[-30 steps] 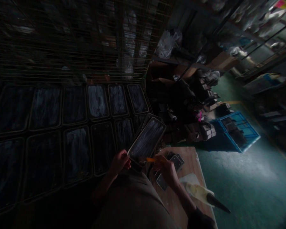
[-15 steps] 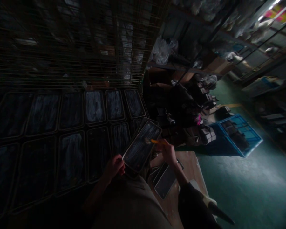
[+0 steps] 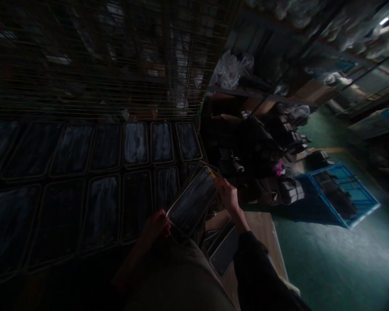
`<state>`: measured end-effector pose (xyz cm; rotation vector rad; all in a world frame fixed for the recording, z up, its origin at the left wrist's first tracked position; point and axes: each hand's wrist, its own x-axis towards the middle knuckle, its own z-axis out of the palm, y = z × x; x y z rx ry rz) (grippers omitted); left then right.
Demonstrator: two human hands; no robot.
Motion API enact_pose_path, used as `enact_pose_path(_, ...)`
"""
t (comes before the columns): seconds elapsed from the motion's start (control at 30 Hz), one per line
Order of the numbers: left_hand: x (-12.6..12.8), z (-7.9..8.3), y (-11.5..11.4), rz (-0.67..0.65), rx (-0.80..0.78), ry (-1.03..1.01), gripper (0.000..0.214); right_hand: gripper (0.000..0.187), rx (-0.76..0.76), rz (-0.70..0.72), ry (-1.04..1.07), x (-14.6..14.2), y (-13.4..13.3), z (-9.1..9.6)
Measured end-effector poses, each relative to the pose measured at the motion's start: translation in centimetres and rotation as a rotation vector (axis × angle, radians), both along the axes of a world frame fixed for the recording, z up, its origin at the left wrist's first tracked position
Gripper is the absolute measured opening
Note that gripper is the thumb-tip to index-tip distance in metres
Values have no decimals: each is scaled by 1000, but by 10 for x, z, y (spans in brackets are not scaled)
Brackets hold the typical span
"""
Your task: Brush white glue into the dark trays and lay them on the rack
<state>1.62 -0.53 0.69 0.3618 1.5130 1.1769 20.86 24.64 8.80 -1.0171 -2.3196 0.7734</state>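
My left hand (image 3: 160, 222) is closed on the lower left corner of a dark rectangular panel (image 3: 191, 201) with a pale rim and whitish streaks across its face. The panel is tilted, over another similar one. In my right hand (image 3: 226, 192) is a brush (image 3: 213, 174) with an orange-yellow handle, its tip at the panel's far upper end. The bristles are hard to make out in the dim light. Left of my hands lie rows of like panels, some smeared white, such as this streaked panel (image 3: 135, 143), and others darker.
More panels (image 3: 225, 250) lie on a wooden board (image 3: 262, 233) at my right. Behind the rows stands a wire mesh rack (image 3: 116, 77). Dark bundles and a blue-framed crate (image 3: 340, 194) are on the green floor to the right. Shelves hold clear plastic bags (image 3: 230, 69).
My right hand has moved the brush from the panel's middle to its far upper end. My left hand keeps its hold on the corner. The view has shifted slightly left.
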Motion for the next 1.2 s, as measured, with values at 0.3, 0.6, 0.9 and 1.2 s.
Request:
enact_pose_path(0.3,3,9,2,54,-29,-12,26,29,19,-86,-235,33,-80,5)
enact_pose_path(0.6,-6,3,-2,-28,42,-74,32,28,-379,-134,-23,29,-159,39)
enact_pose_path(0.9,-18,6,1,-147,96,-67,33,30,-498,-100,27,6,-180,30)
enact_pose_path(1.2,-17,7,-1,-176,106,-125,30,33,-394,-164,62,-33,-187,14)
